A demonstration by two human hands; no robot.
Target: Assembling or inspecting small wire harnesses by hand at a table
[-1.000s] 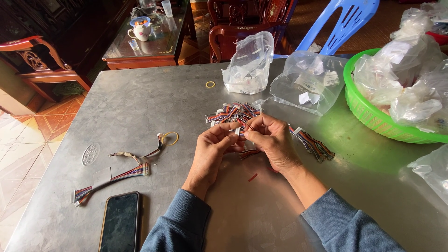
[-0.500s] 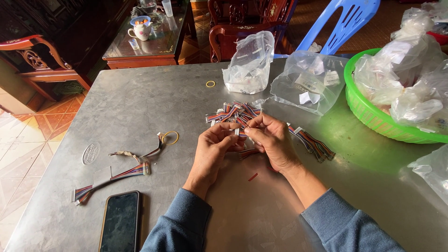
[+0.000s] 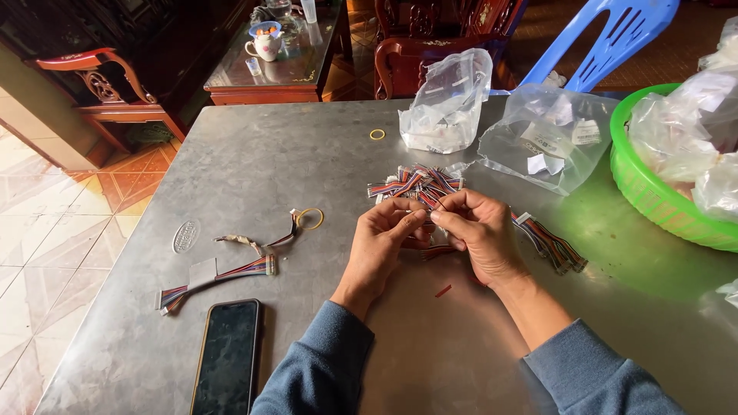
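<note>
**Wire harness handling – both hands at surface centre**

Position: L hand (image 3: pixel 382 240) and R hand (image 3: pixel 478 234) meet at approx. centre of the grey metal surface (image 3: pixel 307 154), fingertips touching. Fingers of both hands are pinched together on a small multicolour wire harness (image 3: pixel 427 201), held just above the surface. The loose harness pile (image 3: pixel 415 183) lies directly behind the hands, toward the far edge.

Technique (judgement): keep the grip close to the connector end, not mid-wire, so the thin leads don't kink. Hold the work low over the surface; a dropped piece then lands near the pile rather than rolling off. Work w/ fingertips only; palms clear of the pile so it isn't scattered.

Surroundings:
- Another harness bundle (image 3: pixel 550 242) just right of the R hand, touching the surface.
- Small red scrap (image 3: pixel 443 290) near the R wrist.
- Longer cable assy (image 3: pixel 215 273) and phone (image 3: pixel 227 357), screen dark, toward the near-left corner.
- Yellow rubber band (image 3: pixel 310 219) left of the L hand; a second band (image 3: pixel 377 134) nearer the far edge.
- Two clear plastic bags (image 3: pixel 446 104) (image 3: pixel 550 134) at the far edge; green basket (image 3: pixel 653 196) w/ more bags at the right edge.

Obstructions: the bundle at right and the pile behind are close; little room for elbow swing. Left side is less crowded.
</note>
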